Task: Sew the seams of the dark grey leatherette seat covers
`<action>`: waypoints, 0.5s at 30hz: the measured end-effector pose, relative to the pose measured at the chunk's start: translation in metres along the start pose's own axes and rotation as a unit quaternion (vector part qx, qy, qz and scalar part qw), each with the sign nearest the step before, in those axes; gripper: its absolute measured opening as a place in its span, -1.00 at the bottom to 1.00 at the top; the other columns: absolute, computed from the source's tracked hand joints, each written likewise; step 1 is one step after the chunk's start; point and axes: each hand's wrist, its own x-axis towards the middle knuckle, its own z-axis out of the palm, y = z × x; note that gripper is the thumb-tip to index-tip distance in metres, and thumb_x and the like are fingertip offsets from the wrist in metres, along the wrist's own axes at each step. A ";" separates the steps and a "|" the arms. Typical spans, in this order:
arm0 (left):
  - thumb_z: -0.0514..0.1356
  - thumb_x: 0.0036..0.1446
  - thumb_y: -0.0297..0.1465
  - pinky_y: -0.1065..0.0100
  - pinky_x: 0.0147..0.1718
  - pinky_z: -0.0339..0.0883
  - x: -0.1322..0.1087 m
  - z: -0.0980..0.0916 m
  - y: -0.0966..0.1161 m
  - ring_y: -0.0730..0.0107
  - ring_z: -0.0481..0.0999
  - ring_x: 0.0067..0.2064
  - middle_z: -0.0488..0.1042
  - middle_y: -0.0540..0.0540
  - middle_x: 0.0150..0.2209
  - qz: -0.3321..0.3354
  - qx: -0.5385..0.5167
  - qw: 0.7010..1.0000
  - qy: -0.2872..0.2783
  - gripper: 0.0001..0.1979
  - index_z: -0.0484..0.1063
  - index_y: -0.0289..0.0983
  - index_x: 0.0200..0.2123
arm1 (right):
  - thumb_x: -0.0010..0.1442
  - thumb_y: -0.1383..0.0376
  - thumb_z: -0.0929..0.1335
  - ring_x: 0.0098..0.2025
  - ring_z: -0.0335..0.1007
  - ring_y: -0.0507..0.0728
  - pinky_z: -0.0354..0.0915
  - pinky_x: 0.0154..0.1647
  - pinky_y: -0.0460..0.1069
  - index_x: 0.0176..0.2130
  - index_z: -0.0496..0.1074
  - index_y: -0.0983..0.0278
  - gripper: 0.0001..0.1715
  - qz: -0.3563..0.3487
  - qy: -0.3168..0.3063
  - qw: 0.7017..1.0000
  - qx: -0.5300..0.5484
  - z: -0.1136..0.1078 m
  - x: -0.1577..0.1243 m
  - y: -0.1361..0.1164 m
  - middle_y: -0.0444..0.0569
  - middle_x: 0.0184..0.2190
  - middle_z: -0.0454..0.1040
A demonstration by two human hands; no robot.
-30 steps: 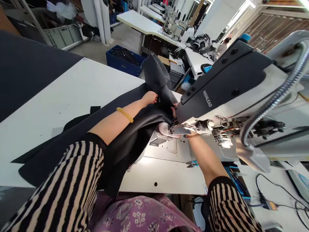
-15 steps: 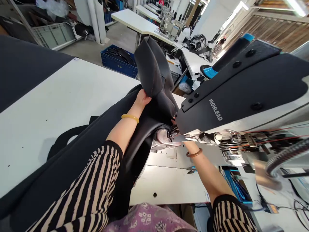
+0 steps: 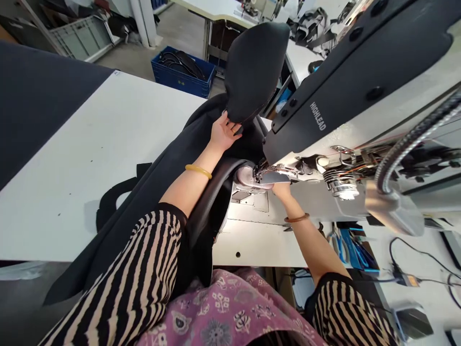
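Observation:
A large black leather-like cover (image 3: 158, 192) drapes across the table and over the small raised bed of a sewing machine (image 3: 313, 110) marked HIGHLEAD. Its rounded upper panel (image 3: 255, 67) stands up beyond the needle area. My left hand (image 3: 226, 132) grips the lower edge of that panel, fingers curled onto it, left of the machine head. Close to the presser foot, behind a flat metal plate (image 3: 273, 179), is my right hand (image 3: 281, 189); its fingers are hidden by the machine, so what they touch does not show.
A white tabletop (image 3: 118, 125) lies to the left, with a dark sheet (image 3: 43, 96) on it. Beyond stands a blue crate (image 3: 180, 79) of black pieces. A metal flexible-neck lamp (image 3: 399, 206) hangs at right, above a blue holder with scissors (image 3: 345, 247).
The panel has swung from folded and upright to a broad face leaning right. My left hand has turned, showing more of its fingers. The view has tilted down, with the machine appearing higher.

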 end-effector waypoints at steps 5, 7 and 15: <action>-0.01 0.35 -0.36 0.32 0.02 0.39 0.012 0.009 -0.009 0.45 0.55 0.00 0.55 -0.05 -0.10 0.048 0.027 0.998 0.017 -0.84 0.35 -0.20 -0.19 | 0.27 0.09 0.19 -0.15 0.51 0.21 0.46 -0.15 0.12 -0.12 0.48 0.31 -0.55 0.000 -0.027 0.999 -0.040 -0.044 -0.082 0.034 0.13 -0.19 0.58; 0.01 0.34 -0.42 0.38 0.00 0.39 0.021 0.015 -0.013 0.50 0.56 -0.07 0.54 -0.03 -0.18 0.057 0.027 0.998 0.026 -0.86 0.35 -0.23 -0.25 | 0.22 0.18 0.19 -0.15 0.53 0.25 0.48 -0.16 0.16 -0.12 0.50 0.28 -0.60 0.007 -0.036 0.997 -0.072 -0.061 -0.130 0.052 0.14 -0.19 0.59; 0.29 0.15 -0.57 0.57 -0.35 0.30 0.038 0.028 -0.023 0.58 0.46 -0.40 0.36 0.12 -0.56 0.182 0.181 0.961 0.098 -0.75 0.32 -0.28 -0.50 | 0.17 0.48 0.15 0.10 0.48 0.30 0.50 -0.01 0.18 0.15 0.44 0.31 -0.38 -0.006 -0.146 0.941 -0.304 -0.069 -0.218 0.121 0.12 0.16 0.47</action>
